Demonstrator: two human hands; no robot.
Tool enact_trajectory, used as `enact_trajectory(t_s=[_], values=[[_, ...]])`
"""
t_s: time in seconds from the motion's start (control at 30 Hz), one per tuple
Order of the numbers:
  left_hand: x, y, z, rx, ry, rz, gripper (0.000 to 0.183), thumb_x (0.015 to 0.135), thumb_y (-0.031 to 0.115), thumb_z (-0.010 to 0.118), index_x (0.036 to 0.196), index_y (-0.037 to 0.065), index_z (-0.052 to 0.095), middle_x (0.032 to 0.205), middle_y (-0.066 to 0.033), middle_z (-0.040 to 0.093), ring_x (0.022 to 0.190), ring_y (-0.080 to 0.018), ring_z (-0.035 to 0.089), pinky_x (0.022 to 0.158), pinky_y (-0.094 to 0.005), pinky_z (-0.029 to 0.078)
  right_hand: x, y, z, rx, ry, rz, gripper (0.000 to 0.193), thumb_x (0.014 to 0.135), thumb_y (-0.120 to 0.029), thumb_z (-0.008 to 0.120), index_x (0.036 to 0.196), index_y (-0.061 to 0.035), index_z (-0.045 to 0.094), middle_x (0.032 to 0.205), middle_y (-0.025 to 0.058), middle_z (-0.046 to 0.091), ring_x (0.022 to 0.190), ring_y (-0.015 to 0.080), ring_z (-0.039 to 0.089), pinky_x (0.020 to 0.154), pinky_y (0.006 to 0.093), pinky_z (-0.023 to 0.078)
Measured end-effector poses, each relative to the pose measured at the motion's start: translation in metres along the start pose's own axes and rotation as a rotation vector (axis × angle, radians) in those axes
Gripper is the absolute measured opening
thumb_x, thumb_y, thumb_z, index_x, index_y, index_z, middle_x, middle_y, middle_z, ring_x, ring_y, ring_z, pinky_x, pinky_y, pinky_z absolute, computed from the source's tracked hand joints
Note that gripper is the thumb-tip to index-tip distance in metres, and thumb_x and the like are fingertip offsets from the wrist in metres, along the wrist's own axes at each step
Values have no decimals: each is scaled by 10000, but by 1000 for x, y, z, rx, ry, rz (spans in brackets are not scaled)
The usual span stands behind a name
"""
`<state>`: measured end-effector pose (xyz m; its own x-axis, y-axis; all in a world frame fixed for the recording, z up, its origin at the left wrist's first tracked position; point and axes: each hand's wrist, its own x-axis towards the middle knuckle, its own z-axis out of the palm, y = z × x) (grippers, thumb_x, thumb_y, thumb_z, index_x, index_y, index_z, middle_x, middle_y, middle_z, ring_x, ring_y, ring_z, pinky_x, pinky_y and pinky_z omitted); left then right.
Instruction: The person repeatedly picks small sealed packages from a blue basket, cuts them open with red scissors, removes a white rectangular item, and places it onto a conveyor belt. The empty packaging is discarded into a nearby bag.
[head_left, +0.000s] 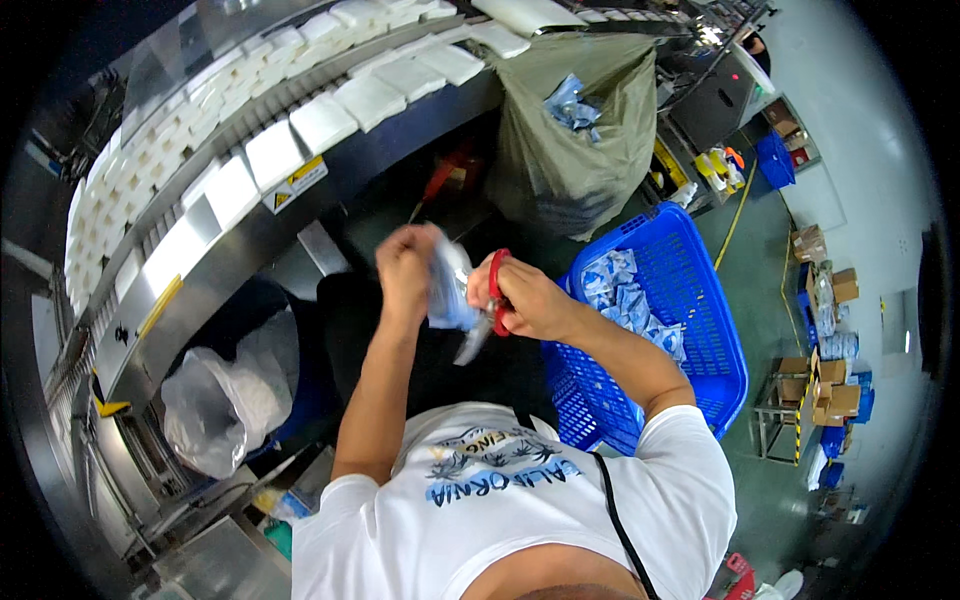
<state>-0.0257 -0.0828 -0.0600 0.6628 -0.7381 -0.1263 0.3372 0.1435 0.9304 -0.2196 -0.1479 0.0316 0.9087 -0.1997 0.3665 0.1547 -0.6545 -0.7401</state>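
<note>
My left hand (405,275) is closed on a blue-and-white packet (455,300), which is blurred by motion. Red-handled scissors (498,280) are in my right hand (535,300), with fingers around the handle loops. The scissors and the packet meet in front of my chest; the blur hides whether the blades touch it. To the right, just beyond my right forearm, a blue plastic basket (715,345) holds several similar blue-and-white packets (630,300).
A conveyor (190,250) with rows of white folded pads (330,120) curves along the left and far side. Ahead stands a large grey-green bag (560,150) with blue wrappers (575,105) in it. A bin with a clear liner (235,400) is at left; cartons (835,390) stand far right.
</note>
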Motion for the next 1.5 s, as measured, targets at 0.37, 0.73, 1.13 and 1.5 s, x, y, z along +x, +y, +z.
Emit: enact_trajectory(t_s=[0.37,0.73,1.13,1.5], values=[[-11,75,-24,129,-189,267,154,1018,183,678,966,44,722,864,4,682,759,-78,573,707,-246,449,-24,-9,-21,19,126,479,507,708,-149,951,1082,-36,627,1115,75,722,1017,155,672,882,320,535],[-32,73,-9,293,-137,351,99,973,76,690,980,-18,721,899,-31,697,769,-90,589,691,-236,460,47,-24,-16,-107,338,317,315,793,-97,896,950,0,641,773,88,682,716,107,619,656,286,524],[-20,61,-16,409,-401,503,478,919,88,718,1380,82,591,1348,-125,634,1198,-239,614,944,-328,510,29,-9,-58,692,755,558,230,856,-107,843,928,-64,629,903,59,693,783,145,659,677,272,528],[-4,96,8,538,-718,544,309,773,99,816,1060,23,731,1014,-102,759,915,-222,729,815,-333,544,12,10,-34,565,501,677,280,962,-273,761,1052,-18,685,1019,68,731,928,150,700,822,310,570]])
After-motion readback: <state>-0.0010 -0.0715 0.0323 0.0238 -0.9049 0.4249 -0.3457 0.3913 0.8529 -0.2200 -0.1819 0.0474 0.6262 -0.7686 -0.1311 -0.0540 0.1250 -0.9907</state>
